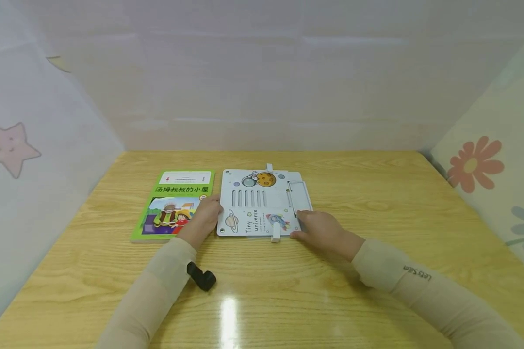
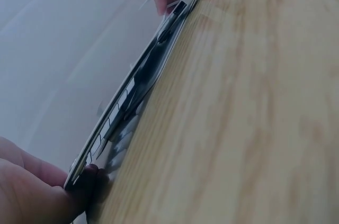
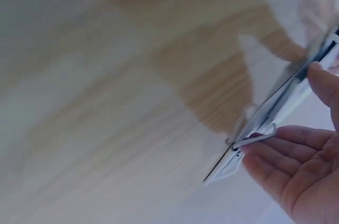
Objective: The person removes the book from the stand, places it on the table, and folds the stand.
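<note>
A white book stand [image 1: 270,198] printed with planets, a rocket and "Tiny universe" lies nearly flat on the table, with slots in its panel and white page clips at its far and near edges. My left hand [image 1: 207,213] grips its left edge; in the left wrist view, the thumb and fingers pinch a corner. At the right edge, my right hand [image 1: 320,230] holds the stand near its wire bracket [image 1: 291,198]. Seen from the right wrist, the thumb is on one edge and the other fingers [image 3: 286,155] are against the white wire. The underside is mostly hidden.
A green-covered book [image 1: 174,203] with a cartoon picture lies just left of the stand, partly behind my left hand. The wooden table [image 1: 367,184] meets pale walls at the back and both sides. A black band or strap [image 1: 202,277] shows at my left sleeve.
</note>
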Motion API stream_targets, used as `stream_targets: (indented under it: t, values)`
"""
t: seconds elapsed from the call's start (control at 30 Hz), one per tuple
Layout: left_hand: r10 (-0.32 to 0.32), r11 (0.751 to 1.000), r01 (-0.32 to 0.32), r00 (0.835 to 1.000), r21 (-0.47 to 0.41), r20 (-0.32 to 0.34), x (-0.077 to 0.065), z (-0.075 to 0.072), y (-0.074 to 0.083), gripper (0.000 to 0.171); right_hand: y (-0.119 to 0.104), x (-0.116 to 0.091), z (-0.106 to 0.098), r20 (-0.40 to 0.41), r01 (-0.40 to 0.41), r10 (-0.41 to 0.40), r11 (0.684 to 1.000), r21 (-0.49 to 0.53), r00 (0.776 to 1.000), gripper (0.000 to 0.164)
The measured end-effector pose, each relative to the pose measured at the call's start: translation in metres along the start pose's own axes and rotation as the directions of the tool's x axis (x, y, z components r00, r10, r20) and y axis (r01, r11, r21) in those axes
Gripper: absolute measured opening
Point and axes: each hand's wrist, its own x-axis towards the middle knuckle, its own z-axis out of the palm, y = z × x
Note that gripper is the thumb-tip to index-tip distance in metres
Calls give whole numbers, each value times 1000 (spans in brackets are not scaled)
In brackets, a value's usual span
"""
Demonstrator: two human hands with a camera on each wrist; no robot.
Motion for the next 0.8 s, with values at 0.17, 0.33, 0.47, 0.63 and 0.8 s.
stream_targets:
  t: [0.17,0.33,0.47,0.63,0.8]
  values:
    - [-2,999,3,1000,-37,13,-1,0,0,58,-3,1,-5,34,-12,11,1000,22,999,62]
    - [19,998,-17,1000,-68,21,-3,0,1,58,-10,3,-13,25,26,-31,987,158,999,71]
    - [27,996,-24,999,-84,27,-3,0,0,58,-18,7,-17,66,60,-80,962,268,995,72]
    - [26,997,-24,999,-73,29,-1,1,-2,57,-24,14,-13,97,108,-142,949,296,985,65]
    - [25,998,-24,999,-53,25,1,0,-3,55,-26,17,-8,103,117,-153,950,290,983,61]
